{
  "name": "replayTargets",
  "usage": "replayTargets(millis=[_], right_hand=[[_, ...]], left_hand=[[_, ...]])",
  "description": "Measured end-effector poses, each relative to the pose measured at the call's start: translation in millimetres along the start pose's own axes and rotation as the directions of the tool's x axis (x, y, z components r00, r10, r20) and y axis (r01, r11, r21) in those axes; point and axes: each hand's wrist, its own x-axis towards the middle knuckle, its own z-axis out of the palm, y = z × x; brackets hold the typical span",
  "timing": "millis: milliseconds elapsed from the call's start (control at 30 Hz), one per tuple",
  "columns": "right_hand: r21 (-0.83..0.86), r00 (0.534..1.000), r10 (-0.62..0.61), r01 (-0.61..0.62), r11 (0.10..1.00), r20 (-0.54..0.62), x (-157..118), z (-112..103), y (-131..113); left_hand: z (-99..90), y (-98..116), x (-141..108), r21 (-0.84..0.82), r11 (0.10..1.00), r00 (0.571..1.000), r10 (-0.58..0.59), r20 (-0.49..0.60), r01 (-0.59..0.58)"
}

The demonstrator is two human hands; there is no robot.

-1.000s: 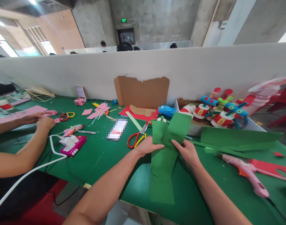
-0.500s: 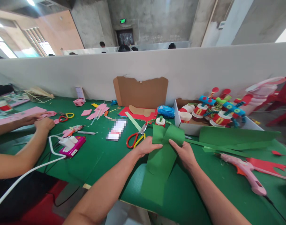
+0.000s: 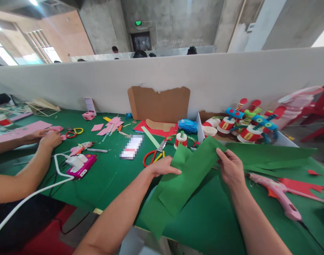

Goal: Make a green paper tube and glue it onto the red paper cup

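A piece of green paper [image 3: 187,180] is stretched at a slant between my two hands, above the green table. It shows overlapping layers, and its lower corner hangs near the table's front edge. My left hand [image 3: 164,167] pinches it on the left side, thumb on top. Its far right corner is gripped between the thumb and fingers of my right hand [image 3: 229,166]. Just beyond my left hand lie scissors [image 3: 154,156] with red and yellow handles. A red and white paper cup [image 3: 181,140] with green folded-paper arms stands behind the paper.
At right lie a pink glue gun [image 3: 276,193], red paper scraps [image 3: 300,187] and more green paper [image 3: 273,154]. A white box [image 3: 201,131] holds several cup figures. On the left are a power strip [image 3: 83,166] and a co-worker's hands [image 3: 51,138]. A white partition [image 3: 98,78] stands behind.
My right hand has moved right, drawing out the upper part of the green paper, which now lies slanted. The cup behind it shows more fully. My left hand stays nearly in place.
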Motion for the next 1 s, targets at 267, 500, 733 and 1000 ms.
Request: replayTargets(millis=[267, 500, 733, 1000], right_hand=[[0.053, 1.0, -0.015, 0.017, 0.998, -0.025, -4, 6, -1], [-0.081, 0.966, 0.184, -0.172, 0.982, 0.18, -20, 16, 10], [-0.044, 0.973, 0.213, -0.209, 0.977, 0.088, -10, 7, 9], [0.005, 0.99, 0.082, -0.082, 0.997, -0.115, 4, -8, 4]], left_hand=[[4.7, 2, -1, -0.053, 0.998, 0.999, -0.032, -0.04, 0.03], [9.3, 0, 2, -0.125, 0.992, 0.997, -0.035, -0.067, 0.026], [8.5, 0, 3, -0.071, 0.994, 0.996, -0.087, -0.025, 0.085], [8.5, 3, 0, 0.057, 0.993, 0.994, -0.105, 0.005, 0.105]])
